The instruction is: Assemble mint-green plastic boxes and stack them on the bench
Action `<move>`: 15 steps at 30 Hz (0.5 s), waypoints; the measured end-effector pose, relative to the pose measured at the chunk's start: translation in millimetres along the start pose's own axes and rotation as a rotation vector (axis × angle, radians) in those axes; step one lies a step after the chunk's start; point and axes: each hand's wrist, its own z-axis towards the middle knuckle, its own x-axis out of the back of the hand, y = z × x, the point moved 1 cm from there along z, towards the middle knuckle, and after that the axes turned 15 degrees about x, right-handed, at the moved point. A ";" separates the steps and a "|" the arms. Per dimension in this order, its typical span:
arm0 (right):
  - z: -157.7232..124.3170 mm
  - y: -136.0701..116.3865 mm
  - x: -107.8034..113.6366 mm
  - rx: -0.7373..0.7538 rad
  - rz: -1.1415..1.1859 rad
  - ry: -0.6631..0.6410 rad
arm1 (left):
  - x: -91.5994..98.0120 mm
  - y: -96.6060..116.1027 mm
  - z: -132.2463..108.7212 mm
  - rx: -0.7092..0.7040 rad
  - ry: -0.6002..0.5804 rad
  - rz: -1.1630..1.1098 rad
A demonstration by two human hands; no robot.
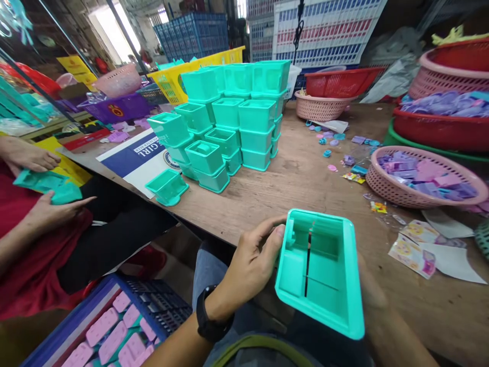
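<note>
A teal plastic box with a slot in its bottom is tilted so that its inside faces me, over the table's front edge. My left hand grips its left side, thumb near the rim, with a black band on the wrist. Behind the box's right side is my right hand, blurred, its fingers mostly hidden; it supports that side. Stacks of similar teal boxes stand on the wooden table beyond, and a single low teal box sits at their front left.
A pink basket of purple and pink parts stands at right, near printed cards. Red basins are behind. At left, another person's hands hold teal pieces. A blue crate of pink-and-teal items is at lower left.
</note>
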 end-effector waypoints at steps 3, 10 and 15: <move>-0.1 -0.4 -3.9 -0.004 0.016 0.016 | -1.6 1.3 -3.9 0.048 -0.017 -0.039; 1.6 1.4 -8.0 -0.006 0.005 0.073 | -2.1 6.3 -11.1 0.109 -0.054 -0.041; 2.8 10.0 -5.2 0.028 -0.021 -0.012 | -9.0 -6.1 -9.6 0.129 0.018 -0.157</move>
